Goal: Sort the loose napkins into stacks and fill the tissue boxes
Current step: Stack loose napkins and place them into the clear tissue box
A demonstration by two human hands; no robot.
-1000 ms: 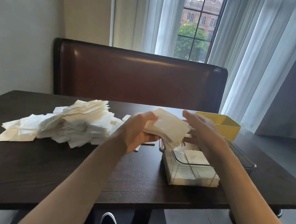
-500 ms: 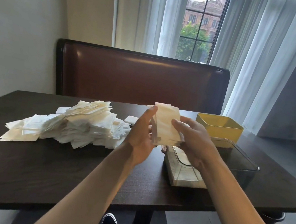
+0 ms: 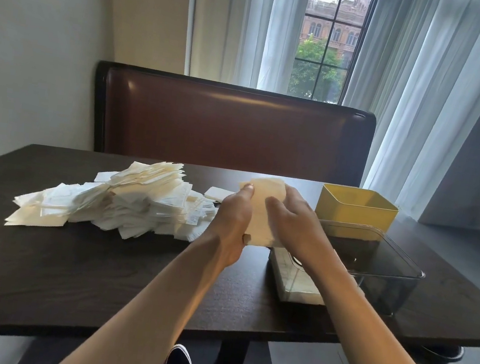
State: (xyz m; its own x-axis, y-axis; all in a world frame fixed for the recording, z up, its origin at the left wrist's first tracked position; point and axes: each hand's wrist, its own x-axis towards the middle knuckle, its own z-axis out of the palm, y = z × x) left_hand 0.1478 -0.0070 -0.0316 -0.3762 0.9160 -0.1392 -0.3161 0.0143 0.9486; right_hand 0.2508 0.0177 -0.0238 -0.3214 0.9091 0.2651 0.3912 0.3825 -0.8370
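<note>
We hold a small stack of napkins (image 3: 262,212) upright above the worktop (image 3: 99,270), our left hand (image 3: 231,223) curled round its left edge, our right hand (image 3: 294,222) clasping its right side. It sits just left of the clear tissue box (image 3: 373,269) near the worktop's right edge; the loose napkin pile (image 3: 126,200) lies toward the left. The napkins look light, soft and prone to fanning, so gripping both side edges firmly should keep them square.
</note>
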